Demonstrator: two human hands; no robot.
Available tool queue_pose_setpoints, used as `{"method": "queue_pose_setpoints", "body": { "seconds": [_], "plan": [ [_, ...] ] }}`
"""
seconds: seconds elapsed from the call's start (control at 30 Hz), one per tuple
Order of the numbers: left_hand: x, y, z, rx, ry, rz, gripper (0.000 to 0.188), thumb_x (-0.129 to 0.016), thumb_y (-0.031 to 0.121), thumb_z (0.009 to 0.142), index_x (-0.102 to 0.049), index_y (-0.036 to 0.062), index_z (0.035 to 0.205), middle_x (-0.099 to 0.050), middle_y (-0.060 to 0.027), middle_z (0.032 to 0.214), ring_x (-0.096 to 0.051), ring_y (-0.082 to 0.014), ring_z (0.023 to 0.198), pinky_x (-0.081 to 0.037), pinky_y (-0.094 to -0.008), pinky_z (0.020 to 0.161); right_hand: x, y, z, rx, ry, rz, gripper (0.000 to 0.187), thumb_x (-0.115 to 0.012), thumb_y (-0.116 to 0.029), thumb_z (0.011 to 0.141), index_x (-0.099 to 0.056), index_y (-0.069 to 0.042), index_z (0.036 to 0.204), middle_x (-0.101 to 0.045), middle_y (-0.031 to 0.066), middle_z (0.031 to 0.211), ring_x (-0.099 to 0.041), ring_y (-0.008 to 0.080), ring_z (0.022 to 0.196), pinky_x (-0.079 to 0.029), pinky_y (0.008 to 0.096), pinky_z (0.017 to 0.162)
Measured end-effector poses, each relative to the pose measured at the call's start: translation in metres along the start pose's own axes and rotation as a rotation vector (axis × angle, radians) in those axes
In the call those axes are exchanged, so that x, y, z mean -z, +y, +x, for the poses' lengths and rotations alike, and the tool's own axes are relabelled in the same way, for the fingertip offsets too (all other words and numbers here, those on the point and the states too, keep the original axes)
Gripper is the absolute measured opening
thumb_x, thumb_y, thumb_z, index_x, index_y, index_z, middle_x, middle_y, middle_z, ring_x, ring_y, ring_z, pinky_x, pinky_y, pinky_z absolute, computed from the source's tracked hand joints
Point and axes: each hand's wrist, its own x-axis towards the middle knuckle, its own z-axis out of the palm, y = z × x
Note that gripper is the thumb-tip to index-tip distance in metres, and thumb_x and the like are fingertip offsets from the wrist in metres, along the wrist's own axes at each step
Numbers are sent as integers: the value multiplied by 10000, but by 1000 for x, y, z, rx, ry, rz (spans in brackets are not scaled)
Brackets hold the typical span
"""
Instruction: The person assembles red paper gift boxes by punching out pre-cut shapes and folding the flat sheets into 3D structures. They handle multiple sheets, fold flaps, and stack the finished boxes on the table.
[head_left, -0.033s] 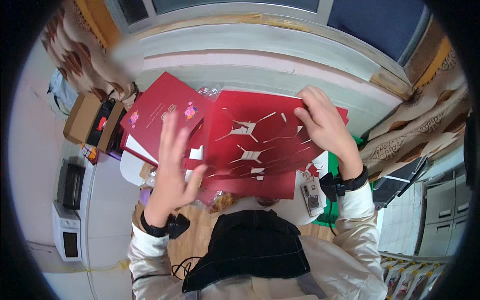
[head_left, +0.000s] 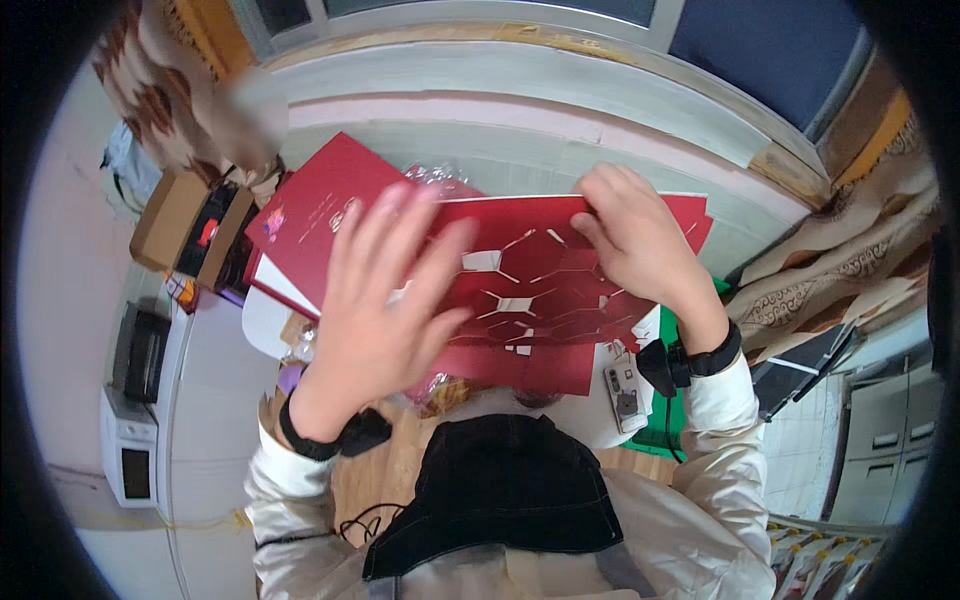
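My right hand (head_left: 635, 235) grips the top edge of a red paper sheet (head_left: 535, 212) with its fingers curled over it. The sheet has a honeycomb pattern of cut-outs, and white shows through several of them. Before its left part is my left hand (head_left: 385, 290), spread open, its fingers blurred by motion. Whether it touches the sheet I cannot tell. A second red sheet (head_left: 560, 370) lies beneath, nearer to me. Behind my left hand lies a dark red folder (head_left: 325, 185) with printed flowers, partly covered by the fingers.
A white table (head_left: 262, 325) carries these things. At its right lie a phone (head_left: 626, 400) and red paper scraps, beside something green (head_left: 660, 432). Clear plastic wrap (head_left: 437, 178) lies behind the sheet. An open cardboard box (head_left: 165, 225) stands at the left.
My left hand has moved right and inward across the sheet's left side. My right hand has shifted slightly left along the top edge, still gripping, and the honeycomb cut-outs look more spread.
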Motion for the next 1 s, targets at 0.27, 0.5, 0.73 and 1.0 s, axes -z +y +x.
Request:
{"method": "queue_pose_setpoints", "body": {
  "seconds": [0.27,0.5,0.73,1.0],
  "plan": [
    [-50,-12,9,41,-88,52,490,-726,332,762,-523,9,1070,-532,-134,953,-536,-319,895,-474,-433,786,-29,-36,21,96,-125,64,313,-737,-181,764,-519,-3,902,-548,187,890,-534,389,883,-438,446,783],
    [-60,-16,-1,94,-330,-49,310,-695,234,806,-504,38,953,-605,-135,703,-640,-335,613,-514,-420,536,-44,-37,16,65,-420,-47,357,-700,-316,810,-549,-21,940,-608,175,894,-603,347,874,-480,422,745],
    [-44,-12,-2,12,-190,56,253,-666,196,822,-615,85,1043,-657,-105,786,-658,-277,762,-534,-384,600,-54,-31,1,313,-64,-172,263,-642,-328,843,-575,-106,966,-644,68,850,-644,244,863,-488,345,750],
    [-35,-11,-2,129,-368,-213,386,-617,183,883,-564,85,1252,-668,-176,916,-644,-367,839,-513,-453,683,-40,-12,-22,251,-127,-101,298,-710,-185,770,-663,-92,1050,-669,66,985,-622,245,962,-466,371,895]
  ]
}}
